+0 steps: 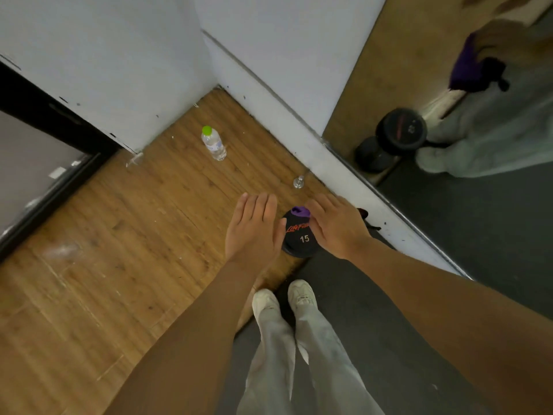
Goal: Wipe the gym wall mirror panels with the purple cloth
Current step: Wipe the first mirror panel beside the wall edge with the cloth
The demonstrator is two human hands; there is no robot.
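A wall mirror (449, 85) fills the upper right, well beyond the hands, reflecting a hand with purple fabric and a dumbbell. Wooden floor (104, 265) spreads to the left, dark matting (389, 339) lies below the hands. A black dumbbell (299, 238) marked 15 stands between and under both hands. The left hand (254, 229) hangs flat, its grip apart with fingers straight. The right hand (338, 226) reaches over the dumbbell; its grip cannot be told. The purple cloth (300, 211) peeks out, crumpled, at its fingertips. A water bottle (213, 143) lies farther off.
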